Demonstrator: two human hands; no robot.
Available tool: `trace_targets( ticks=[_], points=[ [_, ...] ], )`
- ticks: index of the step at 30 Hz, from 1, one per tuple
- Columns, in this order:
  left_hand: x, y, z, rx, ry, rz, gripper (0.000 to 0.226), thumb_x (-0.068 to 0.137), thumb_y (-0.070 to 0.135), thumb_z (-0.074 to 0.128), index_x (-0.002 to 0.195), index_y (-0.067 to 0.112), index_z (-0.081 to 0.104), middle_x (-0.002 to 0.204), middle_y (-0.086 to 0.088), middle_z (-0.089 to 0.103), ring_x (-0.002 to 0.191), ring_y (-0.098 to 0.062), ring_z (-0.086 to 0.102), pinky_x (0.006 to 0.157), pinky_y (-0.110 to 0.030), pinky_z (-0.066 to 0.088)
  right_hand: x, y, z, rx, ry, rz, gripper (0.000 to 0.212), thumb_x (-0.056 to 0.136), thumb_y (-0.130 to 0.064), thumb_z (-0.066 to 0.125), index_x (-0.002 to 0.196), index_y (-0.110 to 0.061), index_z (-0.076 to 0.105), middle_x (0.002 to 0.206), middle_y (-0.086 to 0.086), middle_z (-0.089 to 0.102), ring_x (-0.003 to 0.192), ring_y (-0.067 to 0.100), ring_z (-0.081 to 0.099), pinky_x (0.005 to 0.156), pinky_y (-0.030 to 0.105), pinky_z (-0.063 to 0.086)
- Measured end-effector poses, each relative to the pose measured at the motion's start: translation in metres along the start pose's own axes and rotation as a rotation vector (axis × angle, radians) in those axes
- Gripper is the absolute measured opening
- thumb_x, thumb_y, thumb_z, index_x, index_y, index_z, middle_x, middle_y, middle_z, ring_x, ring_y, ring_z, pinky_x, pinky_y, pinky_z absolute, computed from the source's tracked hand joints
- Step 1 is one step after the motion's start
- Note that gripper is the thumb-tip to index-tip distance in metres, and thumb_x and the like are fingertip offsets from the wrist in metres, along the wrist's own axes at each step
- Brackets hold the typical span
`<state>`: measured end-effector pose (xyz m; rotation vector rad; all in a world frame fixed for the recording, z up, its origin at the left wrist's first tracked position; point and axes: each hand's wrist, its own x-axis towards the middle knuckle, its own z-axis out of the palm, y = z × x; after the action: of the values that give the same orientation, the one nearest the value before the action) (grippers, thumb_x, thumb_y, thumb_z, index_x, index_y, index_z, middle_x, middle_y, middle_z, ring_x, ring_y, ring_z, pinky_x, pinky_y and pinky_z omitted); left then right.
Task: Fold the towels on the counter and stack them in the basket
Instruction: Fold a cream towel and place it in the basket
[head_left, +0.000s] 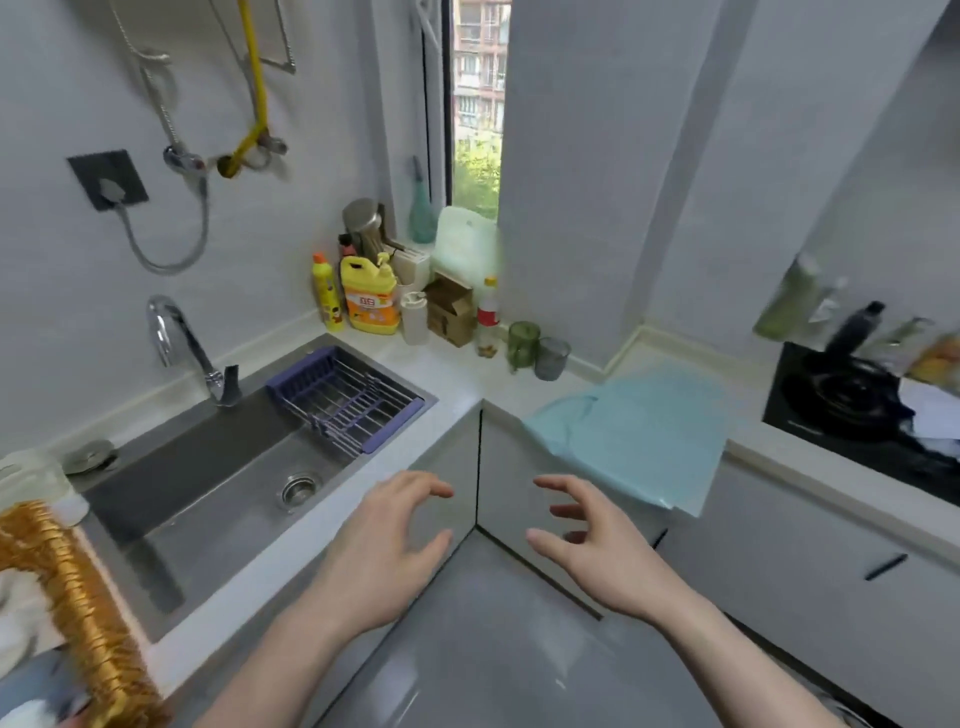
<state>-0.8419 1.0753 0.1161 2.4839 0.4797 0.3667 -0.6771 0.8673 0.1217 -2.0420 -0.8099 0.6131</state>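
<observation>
Both hands were raised in the lower middle of the frame, over the inner corner of the grey cabinets, and neither held anything. The left hand had its fingers spread and loosely bent, palm down, and the right hand mirrored it just to the right, fingers apart and slightly curled, thumb out toward the left hand. A gap lay between the two.

The light blue towel lay spread on the white counter at centre right of the frame, above and to the right of the right hand and apart from it. Its near edge hung over the counter lip down the cabinet front, and its left side was rumpled.

The woven golden basket showed at the lower left edge of the frame, blurred, with pale cloth in it that could not be made out clearly.

The steel sink filled the left centre, with a purple drain rack across its far right end and a chrome tap behind it. Yellow detergent bottles stood in the counter corner at upper centre. A black hob sat at the right edge
</observation>
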Motion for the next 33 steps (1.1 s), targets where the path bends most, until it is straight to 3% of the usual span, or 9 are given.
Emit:
trace_targets(
  ticks=[5, 11, 18, 22, 28, 33],
  points=[
    [0.048, 0.068, 0.058, 0.016, -0.161, 0.127, 0.034, 0.088, 0.046, 0.062, 0.12, 0.044, 0.056, 0.129, 0.032, 0.049, 0.125, 0.002, 0.048, 0.105, -0.028, 0.043, -0.035, 0.051, -0.079, 0.057, 0.166, 0.092, 0.048, 0.088, -0.044, 0.072, 0.129, -0.054, 0.049, 0.126, -0.027, 0.053, 0.119, -0.011, 0.05, 0.093, 0.013, 0.045],
    [0.127, 0.156, 0.129, 0.037, -0.347, 0.34, 0.037, 0.088, 0.038, 0.068, 0.123, 0.039, 0.058, 0.129, 0.026, 0.051, 0.124, 0.002, 0.048, 0.102, -0.017, 0.036, -0.081, 0.117, -0.164, 0.134, 0.405, 0.252, 0.047, 0.091, -0.037, 0.072, 0.131, -0.05, 0.05, 0.127, -0.025, 0.052, 0.12, -0.01, 0.05, 0.079, 0.0, 0.043],
    [0.213, 0.253, 0.225, -0.048, -0.455, 0.523, 0.034, 0.089, 0.037, 0.068, 0.122, 0.04, 0.058, 0.128, 0.03, 0.052, 0.123, 0.001, 0.049, 0.105, -0.024, 0.041, -0.104, 0.181, -0.248, 0.126, 0.632, 0.394, 0.044, 0.089, -0.038, 0.072, 0.125, -0.053, 0.051, 0.13, -0.029, 0.051, 0.117, -0.013, 0.051, 0.086, 0.011, 0.045],
    [0.258, 0.295, 0.268, -0.068, -0.524, 0.586, 0.037, 0.089, 0.036, 0.066, 0.124, 0.04, 0.057, 0.129, 0.029, 0.049, 0.125, -0.001, 0.047, 0.106, -0.023, 0.039, -0.096, 0.202, -0.298, 0.15, 0.684, 0.469, 0.044, 0.09, -0.038, 0.073, 0.123, -0.057, 0.05, 0.123, -0.027, 0.051, 0.111, -0.004, 0.059, 0.071, 0.01, 0.043],
    [0.326, 0.344, 0.325, -0.037, -0.609, 0.676, 0.036, 0.09, 0.04, 0.064, 0.125, 0.041, 0.056, 0.132, 0.028, 0.047, 0.126, -0.001, 0.046, 0.108, -0.024, 0.038, -0.083, 0.236, -0.36, 0.202, 0.8, 0.514, 0.042, 0.09, -0.035, 0.073, 0.12, -0.057, 0.052, 0.125, -0.022, 0.052, 0.11, -0.001, 0.062, 0.069, 0.011, 0.044],
    [0.351, 0.397, 0.384, -0.026, -0.713, 0.746, 0.035, 0.091, 0.042, 0.064, 0.125, 0.042, 0.056, 0.13, 0.026, 0.047, 0.122, -0.002, 0.048, 0.106, -0.022, 0.039, -0.105, 0.271, -0.392, 0.243, 0.904, 0.58, 0.044, 0.088, -0.04, 0.075, 0.121, -0.059, 0.053, 0.123, -0.021, 0.056, 0.109, 0.001, 0.064, 0.08, 0.018, 0.05]
  ],
)
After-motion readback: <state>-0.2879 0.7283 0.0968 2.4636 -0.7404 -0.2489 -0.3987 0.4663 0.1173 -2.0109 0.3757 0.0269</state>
